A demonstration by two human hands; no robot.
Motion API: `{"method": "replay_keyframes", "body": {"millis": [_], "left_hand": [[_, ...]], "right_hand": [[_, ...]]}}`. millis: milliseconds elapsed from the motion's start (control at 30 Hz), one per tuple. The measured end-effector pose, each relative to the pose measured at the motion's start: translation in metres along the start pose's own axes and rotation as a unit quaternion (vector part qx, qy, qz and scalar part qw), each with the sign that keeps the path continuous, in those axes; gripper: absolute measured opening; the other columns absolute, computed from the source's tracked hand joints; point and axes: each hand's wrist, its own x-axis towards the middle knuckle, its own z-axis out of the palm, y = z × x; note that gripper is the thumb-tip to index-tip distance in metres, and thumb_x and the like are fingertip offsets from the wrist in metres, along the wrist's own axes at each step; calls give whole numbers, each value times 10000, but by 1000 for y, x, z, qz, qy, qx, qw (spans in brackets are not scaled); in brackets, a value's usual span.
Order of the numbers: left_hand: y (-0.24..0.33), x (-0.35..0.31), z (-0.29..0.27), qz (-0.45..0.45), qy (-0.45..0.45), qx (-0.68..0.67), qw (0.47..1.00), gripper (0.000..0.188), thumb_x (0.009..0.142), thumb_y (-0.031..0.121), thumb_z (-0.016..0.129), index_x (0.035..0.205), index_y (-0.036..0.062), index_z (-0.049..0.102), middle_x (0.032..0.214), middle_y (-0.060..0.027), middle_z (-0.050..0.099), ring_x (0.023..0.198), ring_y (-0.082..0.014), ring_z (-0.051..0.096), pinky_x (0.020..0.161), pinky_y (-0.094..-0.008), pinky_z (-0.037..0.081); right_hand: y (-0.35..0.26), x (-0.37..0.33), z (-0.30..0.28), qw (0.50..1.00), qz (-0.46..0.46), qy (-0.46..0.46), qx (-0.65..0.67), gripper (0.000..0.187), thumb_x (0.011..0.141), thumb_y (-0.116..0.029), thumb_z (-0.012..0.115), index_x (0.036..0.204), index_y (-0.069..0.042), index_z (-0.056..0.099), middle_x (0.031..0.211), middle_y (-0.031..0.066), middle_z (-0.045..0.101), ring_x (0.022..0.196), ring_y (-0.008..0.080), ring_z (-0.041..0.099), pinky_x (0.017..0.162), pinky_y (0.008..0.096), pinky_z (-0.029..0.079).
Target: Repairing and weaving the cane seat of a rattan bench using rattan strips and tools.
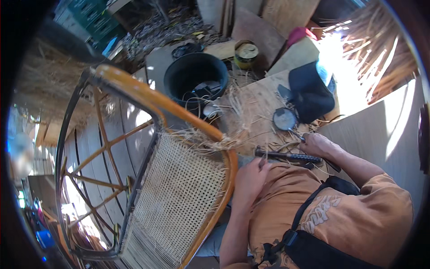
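A wooden chair frame [179,106] leans across the left and middle, its panel of woven cane [179,179] edged with loose strand ends. My left hand [253,178] is beside the frame's right edge, fingers curled together; what they hold is too small to make out. Close to its fingertips lies a hammer [291,156] with a black patterned grip. Beyond that grip, my right hand [317,146] is closed at the board, its fingertips on a slim dark thing I cannot identify. A round grey-topped container [285,119] stands just past it.
A dark bucket [196,74] with some water sits beyond the chair, beside an open tin [246,54]. Loose cane strips litter the wooden board [260,101]. A dark blue container [312,92] stands at its right; a pale panel [380,125] lies farther right.
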Motion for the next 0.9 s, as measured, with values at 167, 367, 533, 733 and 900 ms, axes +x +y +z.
{"method": "replay_keyframes", "body": {"millis": [167,367,533,733,900], "left_hand": [[10,1,18,1,31,121,992,314,847,298,564,1045,58,603,929,-160,629,822,-318,609,734,-380,470],[-104,-86,-59,-194,395,98,893,380,849,251,584,1112,-21,551,1028,-194,582,893,-305,583,810,-379,450],[-146,-92,-65,-247,449,157,844,424,847,241,582,1145,-52,514,1104,-217,542,991,-325,546,866,-388,426],[-167,-65,-56,-183,423,143,876,455,824,237,588,1160,-53,489,1124,-250,513,1020,-387,519,872,-418,417],[-163,-43,-57,-202,411,200,866,448,825,230,569,1169,-41,470,1152,-250,479,992,-405,532,861,-441,437]], "right_hand": [[65,-4,50,999,47,-1,8,592,792,-417,592,1160,26,458,1109,276,529,1021,408,535,843,452,446],[26,23,40,995,-99,16,8,550,777,-296,622,1201,14,459,1206,203,474,1162,348,432,977,455,350],[-18,130,79,897,-342,274,-50,481,764,-285,613,1170,-61,488,1210,150,473,1155,326,426,940,458,370],[16,114,79,882,-316,230,-262,555,785,-407,569,1237,-97,482,1275,130,437,1236,313,349,944,495,326],[10,89,59,902,-338,149,-225,322,751,-272,595,996,-62,602,1069,116,545,1117,299,450,906,467,361]]}}
